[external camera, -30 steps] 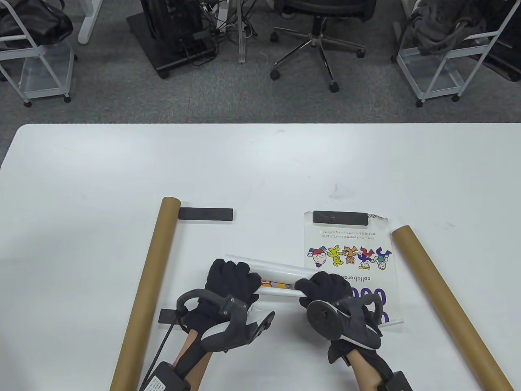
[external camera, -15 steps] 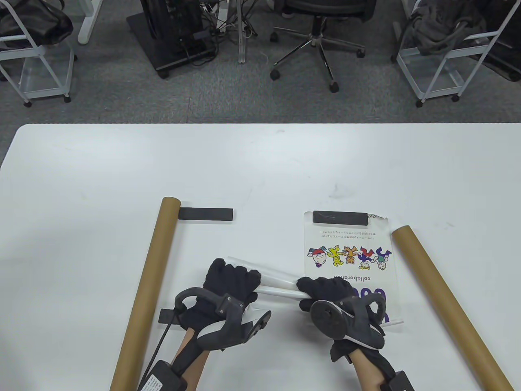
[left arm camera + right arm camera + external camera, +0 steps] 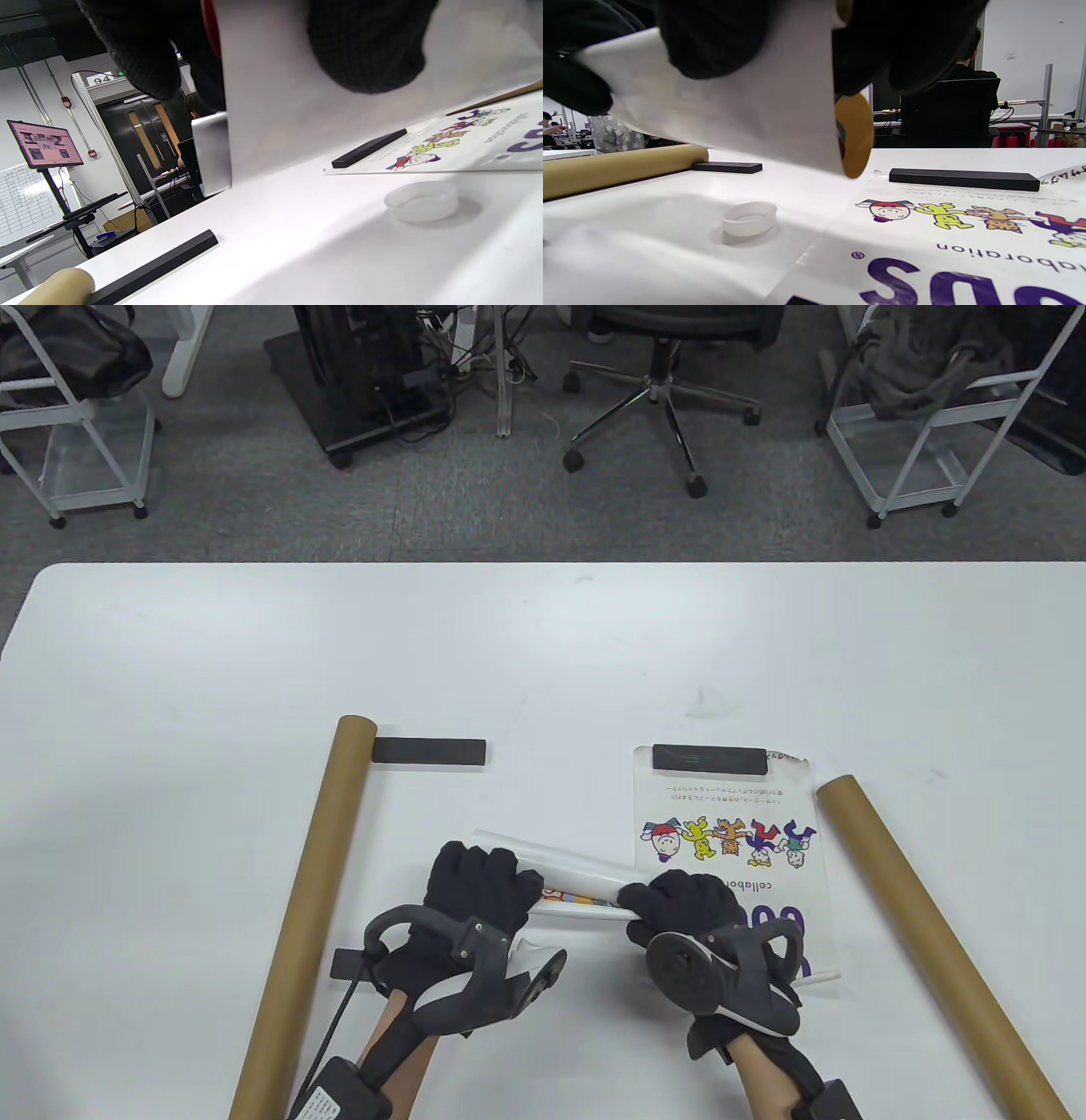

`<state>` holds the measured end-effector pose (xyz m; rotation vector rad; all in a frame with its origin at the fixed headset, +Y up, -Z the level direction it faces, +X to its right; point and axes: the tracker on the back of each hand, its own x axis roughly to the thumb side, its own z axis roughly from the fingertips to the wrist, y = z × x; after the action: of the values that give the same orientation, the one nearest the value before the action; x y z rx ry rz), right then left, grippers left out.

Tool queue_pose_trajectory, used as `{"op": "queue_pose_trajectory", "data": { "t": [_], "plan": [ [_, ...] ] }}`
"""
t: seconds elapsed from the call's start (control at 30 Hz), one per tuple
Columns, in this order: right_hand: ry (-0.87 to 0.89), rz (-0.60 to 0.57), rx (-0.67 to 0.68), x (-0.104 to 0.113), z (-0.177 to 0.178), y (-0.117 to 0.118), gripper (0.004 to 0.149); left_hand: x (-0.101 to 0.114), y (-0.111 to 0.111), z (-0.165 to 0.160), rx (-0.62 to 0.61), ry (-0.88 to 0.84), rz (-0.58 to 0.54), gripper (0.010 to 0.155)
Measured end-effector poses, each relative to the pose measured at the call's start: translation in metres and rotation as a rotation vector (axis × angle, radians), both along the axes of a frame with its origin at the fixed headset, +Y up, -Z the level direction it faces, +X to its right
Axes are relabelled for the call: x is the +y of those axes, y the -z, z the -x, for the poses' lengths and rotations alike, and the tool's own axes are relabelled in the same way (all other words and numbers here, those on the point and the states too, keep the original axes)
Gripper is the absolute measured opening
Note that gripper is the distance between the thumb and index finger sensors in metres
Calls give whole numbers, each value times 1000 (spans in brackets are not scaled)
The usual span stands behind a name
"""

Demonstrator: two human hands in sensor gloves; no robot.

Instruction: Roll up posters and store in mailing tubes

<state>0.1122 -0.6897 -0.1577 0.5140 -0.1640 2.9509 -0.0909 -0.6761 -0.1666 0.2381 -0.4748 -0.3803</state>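
Both hands, left hand (image 3: 482, 891) and right hand (image 3: 681, 909), gripped my half-rolled poster (image 3: 570, 881) at six o'clock on the table (image 3: 170, 661); uneven tightening, I judged, risked coning, jamming in the mailing tube (image 3: 307, 908).

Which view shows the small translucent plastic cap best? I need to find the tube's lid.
The right wrist view: the small translucent plastic cap sits unobstructed on the white table. The left wrist view shows it blurrier. The table view hides it.

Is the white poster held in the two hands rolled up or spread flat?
Rolled up: the white poster forms a tube between left hand and right hand.
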Motion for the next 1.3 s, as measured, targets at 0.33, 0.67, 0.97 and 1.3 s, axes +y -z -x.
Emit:
{"op": "queue_pose_trajectory", "data": {
  "t": [0.33, 0.67, 0.97, 1.3],
  "plan": [
    [3, 7, -8, -1, -3, 1, 46, 0, 1, 2, -7, -40, 28, 52],
    [-35, 21, 10, -1, 2, 0, 52, 2, 3, 2, 16, -84, 73, 49],
    [-3, 27, 8, -2, -1, 0, 43, 2, -3, -1, 13, -22, 19, 44],
    [2, 36, 9, -3, -2, 1, 48, -2, 0, -2, 10, -31, 40, 56]
  ]
}}
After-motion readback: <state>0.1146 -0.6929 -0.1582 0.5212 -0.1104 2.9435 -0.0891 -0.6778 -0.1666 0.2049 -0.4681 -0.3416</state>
